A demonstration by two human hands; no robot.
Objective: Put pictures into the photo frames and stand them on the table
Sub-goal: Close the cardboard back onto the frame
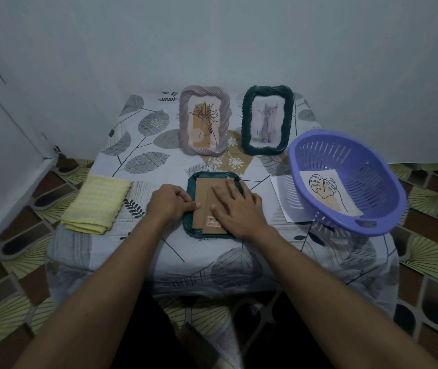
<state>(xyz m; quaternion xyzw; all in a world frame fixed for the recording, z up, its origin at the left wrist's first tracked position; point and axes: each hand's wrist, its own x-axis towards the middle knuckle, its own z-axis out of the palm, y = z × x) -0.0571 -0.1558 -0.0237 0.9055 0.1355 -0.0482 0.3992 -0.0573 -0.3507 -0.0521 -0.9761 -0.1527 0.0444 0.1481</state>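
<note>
Presently, a dark green twisted-rim photo frame [190,188] lies face down on the leaf-patterned tabletop [143,145]. Its long axis runs straight away from the person, and its brown cardboard backing [204,194] faces up. The left hand [171,202] has its fingers curled at the frame's left rim, with the thumb tip on the backing's edge. The right hand [236,206] lies spread flat on the backing, fingers straight.

Beyond the hands, a mauve twisted-rim frame [204,119] and a second dark green frame holding a cat picture [267,119] stand upright side by side.

Right of the right hand, a purple slotted plastic basket [367,171] holds one leaf line-drawing print [329,191] and rests on a white paper sheet [283,198].

Left of the left hand lies a folded yellow cloth [96,203].
</note>
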